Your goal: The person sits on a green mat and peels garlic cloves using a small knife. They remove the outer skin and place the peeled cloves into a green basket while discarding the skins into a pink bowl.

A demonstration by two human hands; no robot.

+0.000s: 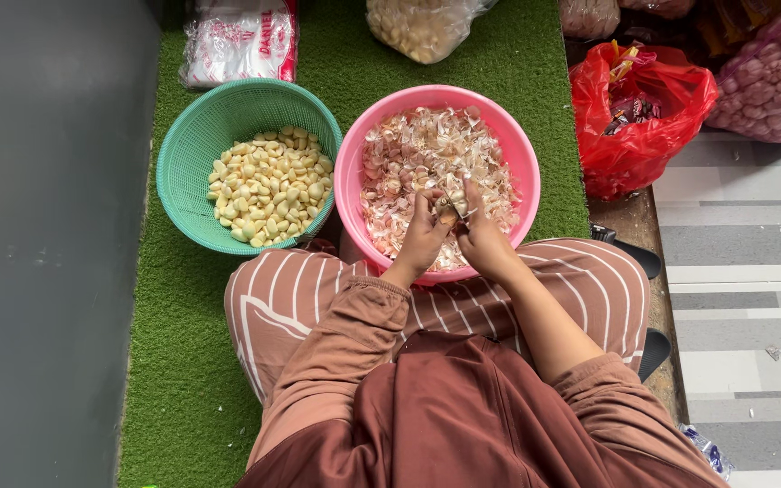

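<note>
- Left hand (422, 237): centre of the frame, over the near rim of the pink basin; fingers curled around a garlic clove (447, 215), pinching it from the left.
- Right hand (484, 239): just beside the left hand, fingertips closed on the same clove from the right; whether it also holds a blade cannot be told.
- Garlic clove: small, pale brown, held between both hands above the heap of skins.
- Pink basin (522, 154): round, plastic, centre of the frame, filled with papery pinkish-white garlic skins (409, 154).
- Green basket (187, 145): round, slotted plastic, left of centre, touching the pink basin; holds peeled garlic cloves (268, 185), pale yellow.
- Green turf mat (174, 361): under both vessels and the seated person.
- Red plastic bag (635, 117): upper right, open, crumpled.
- Mesh sack of garlic bulbs (775, 77): far upper right.
- Clear bag of cloves (418, 27): top centre.
</note>
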